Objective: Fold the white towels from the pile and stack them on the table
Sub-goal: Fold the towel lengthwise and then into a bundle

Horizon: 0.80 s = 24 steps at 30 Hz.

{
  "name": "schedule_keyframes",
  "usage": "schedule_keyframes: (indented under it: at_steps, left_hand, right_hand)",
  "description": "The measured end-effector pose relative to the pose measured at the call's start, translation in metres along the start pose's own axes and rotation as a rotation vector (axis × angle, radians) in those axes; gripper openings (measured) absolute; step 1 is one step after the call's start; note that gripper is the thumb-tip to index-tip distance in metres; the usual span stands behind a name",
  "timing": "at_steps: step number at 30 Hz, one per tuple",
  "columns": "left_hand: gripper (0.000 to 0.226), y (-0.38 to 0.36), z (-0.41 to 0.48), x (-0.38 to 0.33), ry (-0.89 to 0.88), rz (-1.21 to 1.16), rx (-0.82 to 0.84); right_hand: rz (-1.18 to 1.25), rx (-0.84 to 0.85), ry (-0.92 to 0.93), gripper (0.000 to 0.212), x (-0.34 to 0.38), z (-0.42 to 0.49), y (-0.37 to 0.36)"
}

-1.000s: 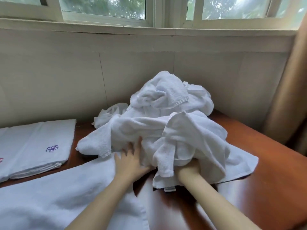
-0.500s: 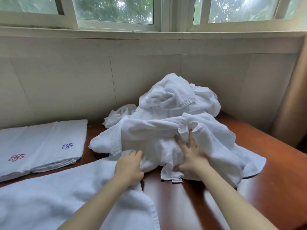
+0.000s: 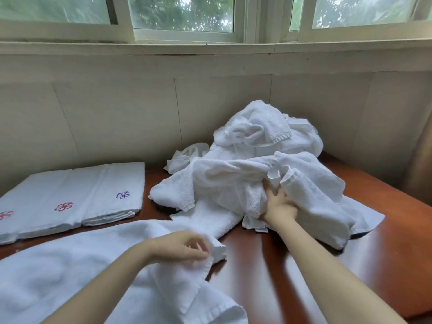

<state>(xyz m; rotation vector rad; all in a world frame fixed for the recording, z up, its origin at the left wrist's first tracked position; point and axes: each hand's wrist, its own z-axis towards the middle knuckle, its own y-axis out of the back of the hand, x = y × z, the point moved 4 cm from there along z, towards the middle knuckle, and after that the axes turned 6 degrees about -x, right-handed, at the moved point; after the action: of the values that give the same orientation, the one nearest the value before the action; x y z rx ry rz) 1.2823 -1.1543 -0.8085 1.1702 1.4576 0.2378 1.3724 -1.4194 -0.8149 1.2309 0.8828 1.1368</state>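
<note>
A heap of crumpled white towels (image 3: 261, 164) fills the far right corner of the reddish wooden table (image 3: 385, 249). My right hand (image 3: 279, 205) is pushed into the heap's front, its fingers curled into the towel cloth. My left hand (image 3: 181, 247) pinches the edge of a large white towel (image 3: 70, 272) that lies spread over the near left of the table and runs back into the heap. Two flat stacks of folded white towels (image 3: 70, 195) with small red and blue embroidered flowers lie side by side at the far left.
A pale tiled wall (image 3: 117, 118) with a sill and windows above it bounds the table at the back. A brown curtain (image 3: 420, 160) hangs at the right edge. Bare tabletop shows between my arms and to the right of the heap.
My left hand drew back toward me out of the heap, pulling the towel's edge with it. My right hand came out from under the cloth and dug into the heap's front. The view swung left.
</note>
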Motion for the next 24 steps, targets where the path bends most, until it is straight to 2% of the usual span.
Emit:
schedule_keyframes:
  at_steps: [2,4,5,7,9,11,13,21,24]
  left_hand:
    - [0.017,0.02,-0.016,0.021,0.009,0.046,-0.284]
    - [0.033,0.038,-0.036,0.048,0.08,0.19,-0.429]
    - [0.043,0.042,-0.046,0.065,0.15,0.288,-0.433]
    - [0.052,0.037,-0.065,0.096,0.286,0.382,-0.367]
    - [0.048,0.027,-0.081,0.116,0.323,0.353,-0.38]
    - [0.041,0.018,-0.093,0.127,0.29,0.322,-0.443]
    - [0.037,0.012,-0.101,0.131,0.23,0.29,-0.463]
    - [0.045,0.004,-0.099,0.141,0.081,0.364,-0.496]
    - [0.044,0.0,-0.09,0.141,0.072,0.497,-0.568]
  right_hand:
    - [-0.052,-0.001,-0.066,0.082,0.012,-0.02,0.006]
    - [-0.146,-0.122,0.068,0.054,0.036,-0.052,0.01]
    - [-0.168,-0.223,0.223,0.044,0.053,-0.069,0.01]
    - [-0.134,-0.292,0.526,0.032,0.089,-0.106,0.006]
    - [-0.028,-0.14,0.633,0.024,0.115,-0.121,-0.006]
    - [0.039,0.054,0.665,0.034,0.13,-0.111,-0.024]
    - [0.066,0.143,0.693,0.044,0.143,-0.093,-0.033]
    - [0.148,0.178,0.485,0.07,0.197,-0.01,-0.046]
    - [0.038,0.2,0.425,0.053,0.217,0.0,-0.041]
